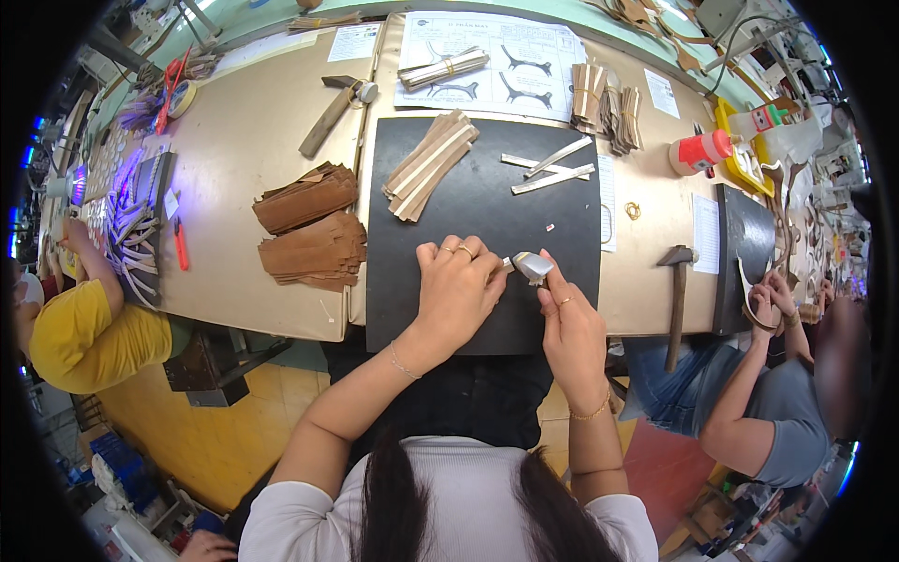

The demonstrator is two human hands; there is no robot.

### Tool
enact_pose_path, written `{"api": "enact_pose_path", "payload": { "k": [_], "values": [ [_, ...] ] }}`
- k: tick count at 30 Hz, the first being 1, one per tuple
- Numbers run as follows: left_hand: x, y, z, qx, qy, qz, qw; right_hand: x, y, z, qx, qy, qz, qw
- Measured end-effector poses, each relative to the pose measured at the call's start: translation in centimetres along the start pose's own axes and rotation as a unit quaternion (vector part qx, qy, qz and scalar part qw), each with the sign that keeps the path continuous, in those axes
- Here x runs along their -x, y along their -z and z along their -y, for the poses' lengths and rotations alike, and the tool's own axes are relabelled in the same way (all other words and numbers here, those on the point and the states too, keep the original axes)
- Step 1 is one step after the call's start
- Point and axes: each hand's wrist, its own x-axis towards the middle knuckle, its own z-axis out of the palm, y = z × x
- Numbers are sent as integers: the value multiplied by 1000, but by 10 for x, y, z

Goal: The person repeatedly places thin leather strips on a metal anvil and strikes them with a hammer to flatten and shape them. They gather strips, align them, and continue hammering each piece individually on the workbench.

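- Large white printed paper sheet with dark curved diagrams point(524, 70): lies beyond your black mat.
- Small white paper slip point(354, 42): far bench edge, left of it.
- White squeeze bottle with red label point(700, 152): lies at your right.

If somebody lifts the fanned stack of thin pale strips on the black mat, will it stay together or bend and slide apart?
The strips look thin and flat, so each would probably flex when lifted by one end. They lie loose and fanned on the black mat, with no band visible, so they would likely slide apart. They seem light for their size; a push would probably scatter them rather than roll them.
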Motion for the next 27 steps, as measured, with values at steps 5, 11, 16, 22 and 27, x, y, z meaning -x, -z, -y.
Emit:
{"api": "enact_pose_path", "payload": {
  "k": [5, 11, 16, 22, 27],
  "values": [
    [0, -3, -5, -11, 23, -10, 1000, 3, -2, 0, -12, 13, -5, 1000],
    [2, -2, -3, -17, 4, -13, 1000, 4, -6, -2, -5, 9, 1, 1000],
    [6, 0, -1, -1, -2, -4, 1000, 4, -4, -5, -48, -20, -21, 998],
    [0, -3, -2, 34, 79, 32, 996, 5, -1, -4, -47, -33, -6, 998],
    [-11, 0, -6, 40, 132, 76, 987, 6, -4, -1, -34, -7, 0, 999]
  ]
}}
